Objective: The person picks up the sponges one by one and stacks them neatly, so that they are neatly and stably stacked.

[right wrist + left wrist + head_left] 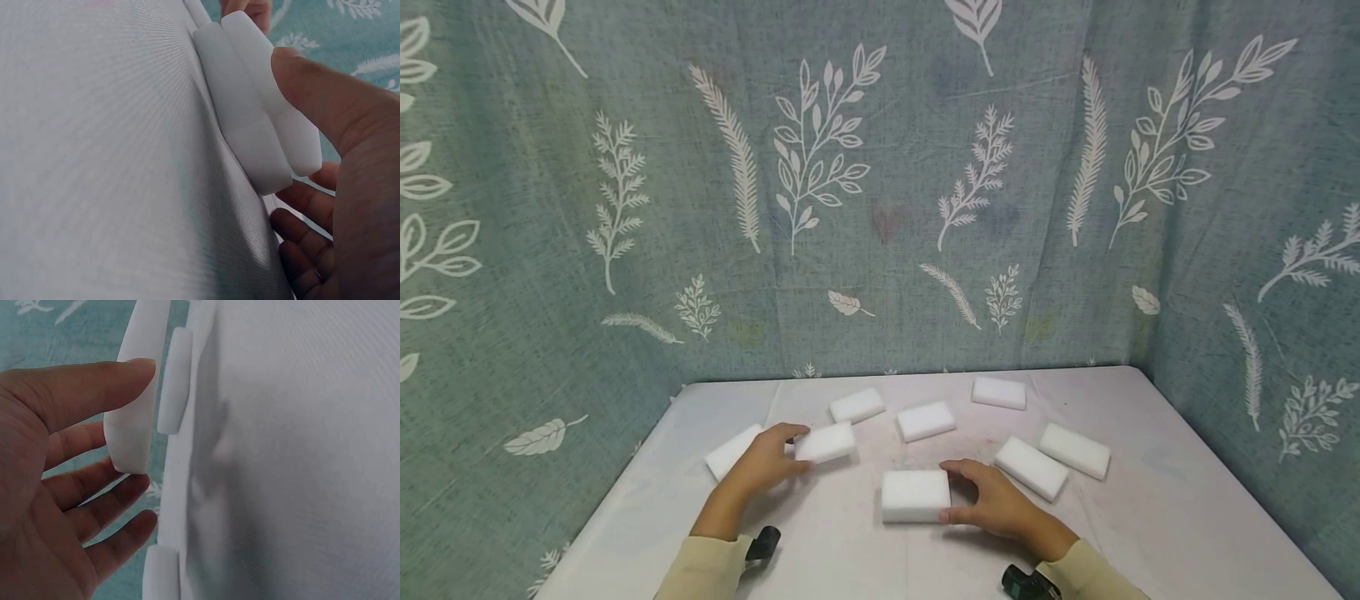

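Toward the near middle of a pale desk [835, 558], a white lower block [240, 106] lay flat with an upper block [915, 481] on top of it. The right hand [1000, 504] was at the right end of this pair. Its grip pinched the upper block, thumb on the near side and fingers round the far side, though some of the fingers were partly hidden. Farther left, the left hand [765, 461] pinched a raised block [827, 443] by its left end, clear of the desk, with the other fingers loosely spread.

All the blocks looked like foam: probably very light, slightly squashy, not slippery, and likely to dent under a hard squeeze. The two opposite long sides seemed the best place to take hold, gently, since a knock might slide the upper block out of line.

Six loose blocks [925, 422] lay beyond and to either side, two of them close together on the right. The desk's surface was faintly stained. Around its back and sides hung a blue-green curtain [902, 275] printed with white leaves. Cream sleeves [703, 571] covered both forearms, with black wrist cameras [763, 543] below the hands.
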A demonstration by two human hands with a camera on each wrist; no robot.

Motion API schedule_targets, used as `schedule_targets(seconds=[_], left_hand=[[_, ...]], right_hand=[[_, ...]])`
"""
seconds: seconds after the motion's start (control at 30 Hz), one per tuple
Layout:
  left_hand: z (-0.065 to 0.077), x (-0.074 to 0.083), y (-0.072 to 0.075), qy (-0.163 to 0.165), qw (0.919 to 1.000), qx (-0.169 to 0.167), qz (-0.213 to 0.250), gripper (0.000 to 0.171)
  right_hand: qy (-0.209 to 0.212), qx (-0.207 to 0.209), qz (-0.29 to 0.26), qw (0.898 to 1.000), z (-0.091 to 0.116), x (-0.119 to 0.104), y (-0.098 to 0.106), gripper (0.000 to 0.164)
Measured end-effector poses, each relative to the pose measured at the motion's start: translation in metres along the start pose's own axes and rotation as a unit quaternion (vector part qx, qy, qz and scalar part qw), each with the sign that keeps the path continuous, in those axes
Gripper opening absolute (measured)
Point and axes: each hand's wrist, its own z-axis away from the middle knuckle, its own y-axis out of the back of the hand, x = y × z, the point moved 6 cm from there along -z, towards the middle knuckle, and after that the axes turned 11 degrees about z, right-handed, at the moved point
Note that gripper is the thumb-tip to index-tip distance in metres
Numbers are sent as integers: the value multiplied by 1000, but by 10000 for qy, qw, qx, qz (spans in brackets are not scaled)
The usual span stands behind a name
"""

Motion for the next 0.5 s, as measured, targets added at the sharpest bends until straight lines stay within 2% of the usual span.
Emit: schedule_targets(seconds=[0.17, 0.5], left_hand=[[1, 7, 0, 61, 9999, 43, 102, 64], [3, 26, 0, -225, 9994, 5, 267, 62]], right_hand=[[-2, -15, 18, 10000, 0, 0, 0, 78], [5, -43, -42, 10000, 0, 1, -1, 76]])
